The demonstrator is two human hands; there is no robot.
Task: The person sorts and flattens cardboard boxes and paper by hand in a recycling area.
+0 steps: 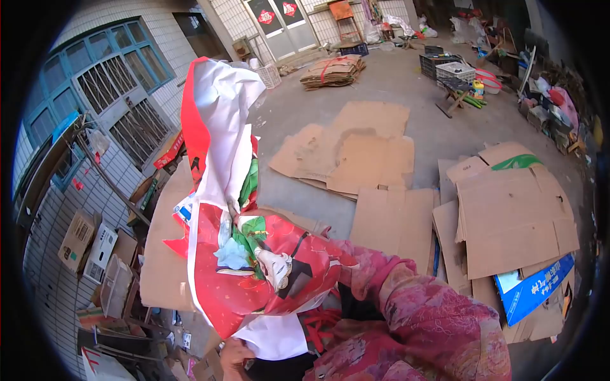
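A large red printed sheet (pixel 210 279), white on its back and glossy on its front, hangs crumpled in front of me. It has green, blue and white picture patches. My left hand (pixel 235 354), at the bottom, has its fingers closed on the sheet's lower edge. My right hand (pixel 237 214) is mostly hidden behind the folds; a bit of it shows where the sheet is bunched in the middle. Above that grip the upper part stands up, with its white back showing. A pink patterned sleeve (pixel 432 305) covers my right arm.
Flattened cardboard (pixel 375 155) lies on the concrete ahead. A cardboard pile (pixel 515 216) with a blue printed box (pixel 534 286) is at the right. Farther off are a tied cardboard stack (pixel 333 71) and crates (pixel 454 73). Boxes (pixel 79 238) line the tiled wall at left.
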